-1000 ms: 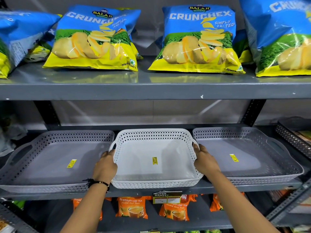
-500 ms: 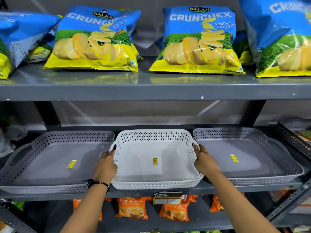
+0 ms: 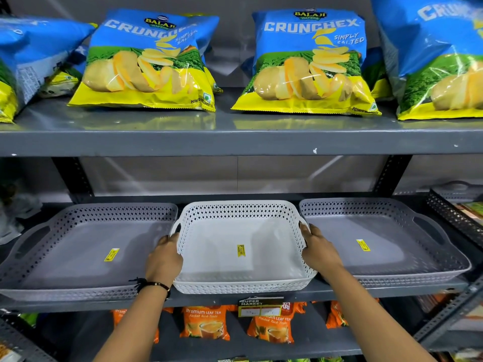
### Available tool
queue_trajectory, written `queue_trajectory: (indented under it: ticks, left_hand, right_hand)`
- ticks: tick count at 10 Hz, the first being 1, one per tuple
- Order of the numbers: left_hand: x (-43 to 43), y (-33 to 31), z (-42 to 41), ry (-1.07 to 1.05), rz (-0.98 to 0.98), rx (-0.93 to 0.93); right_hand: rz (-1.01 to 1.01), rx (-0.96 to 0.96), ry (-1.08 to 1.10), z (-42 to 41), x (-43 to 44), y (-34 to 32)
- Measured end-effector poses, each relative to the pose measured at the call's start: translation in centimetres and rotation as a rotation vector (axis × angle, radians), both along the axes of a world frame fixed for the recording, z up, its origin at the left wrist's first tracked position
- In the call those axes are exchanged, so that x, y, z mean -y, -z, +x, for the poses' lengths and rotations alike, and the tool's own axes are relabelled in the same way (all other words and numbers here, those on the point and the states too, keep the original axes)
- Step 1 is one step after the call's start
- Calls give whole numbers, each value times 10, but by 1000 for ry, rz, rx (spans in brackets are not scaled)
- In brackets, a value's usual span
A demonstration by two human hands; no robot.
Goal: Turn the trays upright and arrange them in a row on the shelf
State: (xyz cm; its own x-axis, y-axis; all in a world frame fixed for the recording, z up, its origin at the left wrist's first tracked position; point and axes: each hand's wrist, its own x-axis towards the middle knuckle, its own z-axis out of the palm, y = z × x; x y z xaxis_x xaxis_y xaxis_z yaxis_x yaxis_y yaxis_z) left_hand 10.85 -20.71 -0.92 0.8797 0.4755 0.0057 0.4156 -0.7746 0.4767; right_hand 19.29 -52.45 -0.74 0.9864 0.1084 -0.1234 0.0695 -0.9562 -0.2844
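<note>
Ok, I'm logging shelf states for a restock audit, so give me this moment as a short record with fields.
shelf: grey metal shelf, middle level
trays: three, all upright, side by side in a row
left tray: grey tray, yellow sticker inside
middle tray: white tray, yellow sticker inside
right tray: grey tray, yellow sticker inside
left hand: gripping the white tray's left side
right hand: gripping the white tray's right side
above: chip bags
below: orange tea packets
</note>
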Motion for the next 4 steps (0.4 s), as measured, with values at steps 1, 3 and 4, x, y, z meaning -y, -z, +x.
queue_trajectory:
  ticks: [1,3,4]
  left_hand:
    - [-1,3,1,11,6,-1]
    - [-2,7,2,-9,122,42]
    - [5,7,6,98,291,221]
  right_hand:
    - [-1,0,0,1,0,2]
    - [-4,157,42,-6,-2,-3]
    - [2,510,-31,-10,-15,-3]
